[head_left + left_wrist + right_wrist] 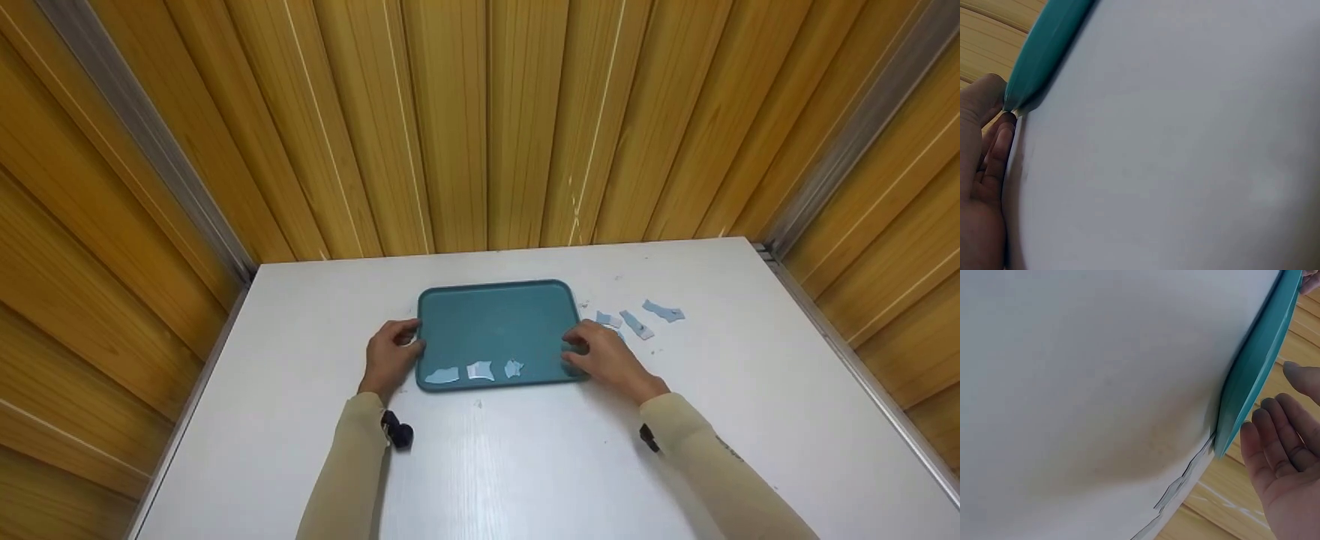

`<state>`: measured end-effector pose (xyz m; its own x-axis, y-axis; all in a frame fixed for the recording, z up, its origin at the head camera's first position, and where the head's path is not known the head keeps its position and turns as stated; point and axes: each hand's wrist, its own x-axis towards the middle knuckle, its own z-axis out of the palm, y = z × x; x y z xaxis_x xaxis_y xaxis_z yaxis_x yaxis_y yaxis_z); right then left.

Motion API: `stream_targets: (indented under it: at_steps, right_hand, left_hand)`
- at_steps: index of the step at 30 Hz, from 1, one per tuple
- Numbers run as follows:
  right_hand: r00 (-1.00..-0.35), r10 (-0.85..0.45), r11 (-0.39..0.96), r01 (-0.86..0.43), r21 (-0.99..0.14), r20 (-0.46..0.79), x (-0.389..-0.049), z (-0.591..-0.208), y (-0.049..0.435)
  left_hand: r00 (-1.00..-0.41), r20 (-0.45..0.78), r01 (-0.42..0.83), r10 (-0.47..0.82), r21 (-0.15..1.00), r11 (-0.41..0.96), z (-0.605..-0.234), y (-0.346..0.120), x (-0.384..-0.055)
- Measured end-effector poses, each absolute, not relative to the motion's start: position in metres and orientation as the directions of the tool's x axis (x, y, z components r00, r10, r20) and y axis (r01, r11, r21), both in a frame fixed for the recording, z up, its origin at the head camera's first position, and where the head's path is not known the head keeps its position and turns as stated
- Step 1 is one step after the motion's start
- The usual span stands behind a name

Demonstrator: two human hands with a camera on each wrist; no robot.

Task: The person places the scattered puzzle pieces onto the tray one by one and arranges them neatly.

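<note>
- Teal rectangular tray, seemingly plastic (487,322): between the hands, long axis nine-to-three o'clock.
- Left hand (390,356): touching its nine-o'clock rim, thumb and forefinger parted.
- Right hand (611,361): at the three-o'clock end, thumb spread from fingers, contact unclear; nearer the loose pale-blue jagged pieces (636,324), towards one o'clock.

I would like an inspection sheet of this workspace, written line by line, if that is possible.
Surface: white table, small specks visible.
Job's things: green-blue tray with three pale blue fragments along its near edge; at least three loose fragments on the table, right of it.
Clutter: tiny scraps near the tray.
Hands: left hand at the tray's left rim, grip unclear; right hand at the right rim, thumb and fingers apart, contact unclear.
Cables: nothing seen.
Surroundings: yellow wood-look wall panels.
</note>
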<state>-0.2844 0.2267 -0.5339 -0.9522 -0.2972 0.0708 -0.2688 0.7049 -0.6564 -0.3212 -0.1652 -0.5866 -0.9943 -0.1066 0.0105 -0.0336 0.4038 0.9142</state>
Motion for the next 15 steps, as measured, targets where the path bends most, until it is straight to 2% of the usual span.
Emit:
stream_targets:
  at_steps: [15]
  right_hand:
    - [-0.963,-0.246,0.739,-0.258,-0.622,0.107,-0.291,-0.532,0.261]
  left_hand:
    - [-0.995,0.032,-0.008,-0.094,0.920,0.392,-0.587,-0.166,-0.321]
